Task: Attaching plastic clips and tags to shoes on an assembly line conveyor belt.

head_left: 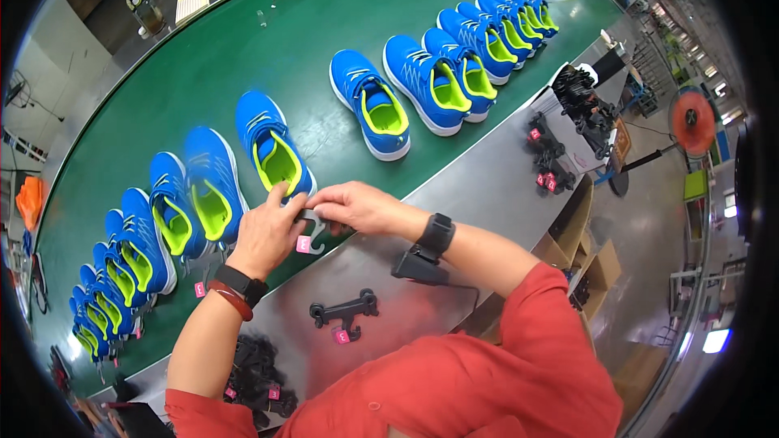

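My left hand [266,234] and my right hand [357,207] meet over the near edge of the green conveyor belt [243,57]. Together they hold a black plastic shoe hanger [312,231] with a small pink tag, right beside the heel of a blue shoe with a lime-yellow lining [272,146]. Both hands pinch the hanger, the left from the left side, the right from above. Another black hanger with a pink tag [345,311] lies flat on the grey metal ledge [454,195] just in front of my chest.
Many more blue and lime shoes [422,81] lie in a curved row along the belt. A heap of black hangers [256,377] sits at lower left, another pile [584,109] on a box at right. A black tool [418,266] rests under my right wrist. Cardboard boxes [596,264] stand below.
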The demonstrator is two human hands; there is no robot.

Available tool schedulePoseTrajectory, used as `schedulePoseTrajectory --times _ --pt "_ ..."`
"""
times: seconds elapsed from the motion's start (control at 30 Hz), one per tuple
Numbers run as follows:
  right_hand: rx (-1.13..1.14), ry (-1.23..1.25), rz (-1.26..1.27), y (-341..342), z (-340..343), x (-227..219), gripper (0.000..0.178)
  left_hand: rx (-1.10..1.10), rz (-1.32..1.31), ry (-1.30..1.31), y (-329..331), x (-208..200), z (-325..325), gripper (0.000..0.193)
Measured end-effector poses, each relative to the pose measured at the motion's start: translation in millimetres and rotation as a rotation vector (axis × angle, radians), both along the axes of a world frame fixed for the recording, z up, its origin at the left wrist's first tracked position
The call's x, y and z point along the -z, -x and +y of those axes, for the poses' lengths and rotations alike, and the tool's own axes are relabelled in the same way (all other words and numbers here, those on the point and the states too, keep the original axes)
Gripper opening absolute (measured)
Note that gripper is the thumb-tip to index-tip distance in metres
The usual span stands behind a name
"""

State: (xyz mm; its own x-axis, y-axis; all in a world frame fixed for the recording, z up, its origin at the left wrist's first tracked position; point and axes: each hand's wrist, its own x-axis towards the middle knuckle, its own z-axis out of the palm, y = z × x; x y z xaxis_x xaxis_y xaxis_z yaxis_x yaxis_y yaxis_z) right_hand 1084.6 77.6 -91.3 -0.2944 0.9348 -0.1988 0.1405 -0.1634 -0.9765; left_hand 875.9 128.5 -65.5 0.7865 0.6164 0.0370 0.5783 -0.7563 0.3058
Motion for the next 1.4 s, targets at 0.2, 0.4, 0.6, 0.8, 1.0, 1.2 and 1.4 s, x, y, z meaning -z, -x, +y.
schedulePoseTrajectory --times 0.2,0.4,0.6,0.8,1.0,1.2,1.4 --pt "0.021 -0.714 -0.961 -105 15 -22 0.045 -0.08 0.117 -0.01 2 -2 1 0.033" --pt "-0.127 -0.386 -0.981 -120 29 -9 0.032 -0.201 -0.062 0.248 -4 1 1 0.025" --pt "-0.183 -0.767 -1.081 -66 30 -20 0.029 -0.204 -0.05 0.253 -5 7 5 0.026" --pt "-0.216 -0.89 -1.151 -38 35 -33 0.029 -0.229 -0.047 0.249 -3 9 3 0.026" --pt "-0.298 -0.929 -1.181 -28 40 -31 0.025 -0.248 -0.04 0.245 -5 8 1 0.025" --pt "-0.299 -0.947 -1.187 -24 45 -22 0.022 -0.263 -0.22 0.279 2 9 -1 0.025" --pt "-0.041 -0.688 -0.68 -6 54 5 0.041 -0.26 -0.199 0.211 23 1 1 0.041"
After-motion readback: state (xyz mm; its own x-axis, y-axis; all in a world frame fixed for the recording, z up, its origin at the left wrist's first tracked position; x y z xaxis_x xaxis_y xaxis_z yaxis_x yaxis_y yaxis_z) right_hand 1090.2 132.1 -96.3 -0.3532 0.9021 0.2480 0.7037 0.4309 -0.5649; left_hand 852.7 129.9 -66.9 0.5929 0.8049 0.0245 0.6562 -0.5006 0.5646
